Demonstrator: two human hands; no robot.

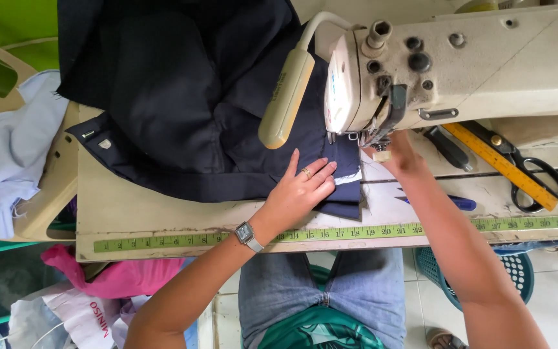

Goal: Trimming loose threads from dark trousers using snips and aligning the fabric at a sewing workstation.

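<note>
A dark navy garment (182,110) is spread across the sewing table (130,207), its edge lying under the head of a cream sewing machine (460,64). My left hand (301,190), with a ring and a wristwatch, lies flat with fingers spread on the navy fabric just in front of the needle. My right hand (400,155) reaches under the machine head beside the presser foot; its fingers are mostly hidden by the machine. A cream lamp arm (287,97) hangs over the cloth.
A green measuring tape (330,234) runs along the table's front edge. Black scissors (537,174), a yellow ruler (505,167) and a blue pen (453,203) lie at the right. Pale blue cloth (8,148) sits left; pink fabric (117,274) and a teal basket (518,278) are below.
</note>
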